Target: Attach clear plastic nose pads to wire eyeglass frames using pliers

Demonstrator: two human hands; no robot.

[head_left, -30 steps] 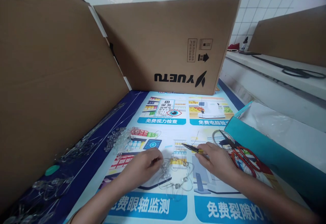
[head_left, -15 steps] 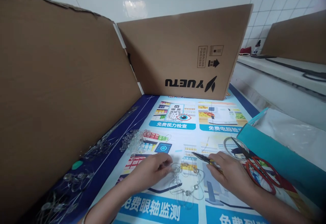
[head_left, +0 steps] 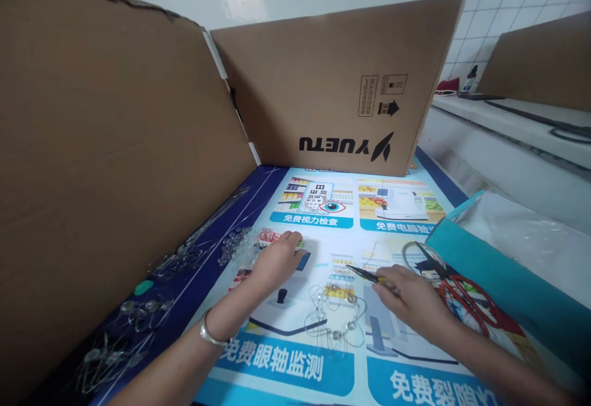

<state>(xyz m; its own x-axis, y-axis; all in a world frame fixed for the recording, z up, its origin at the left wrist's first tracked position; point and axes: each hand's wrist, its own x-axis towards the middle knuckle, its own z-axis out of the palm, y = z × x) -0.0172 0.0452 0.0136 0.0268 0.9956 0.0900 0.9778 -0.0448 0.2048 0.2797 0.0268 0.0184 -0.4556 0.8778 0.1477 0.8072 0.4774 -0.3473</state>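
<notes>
My left hand (head_left: 279, 261) is lowered to the printed mat just right of the pile of clear beads (head_left: 240, 246). Its fingers are bent together over a short curved wire (head_left: 303, 244); whether they grip it is hidden. In my right hand (head_left: 406, 295) are needle-nose pliers (head_left: 361, 272) with dark jaws and yellow-black handles, pointing left. Between my hands, a looped clear ring strung with round beads (head_left: 337, 334) lies flat on the mat, touched by neither hand.
Red-handled scissors (head_left: 471, 301) and a roll of wire (head_left: 410, 252) lie right of my right hand, beside a teal box (head_left: 484, 264). More looped beadwork (head_left: 145, 309) and wire strands (head_left: 184, 258) lie at left, along a cardboard wall (head_left: 115, 117). Another cardboard panel (head_left: 332, 86) stands behind.
My left hand has left the edge of the beaded ring and moved forward to the short wire by the beads. My right hand still holds the pliers in about the same place.
</notes>
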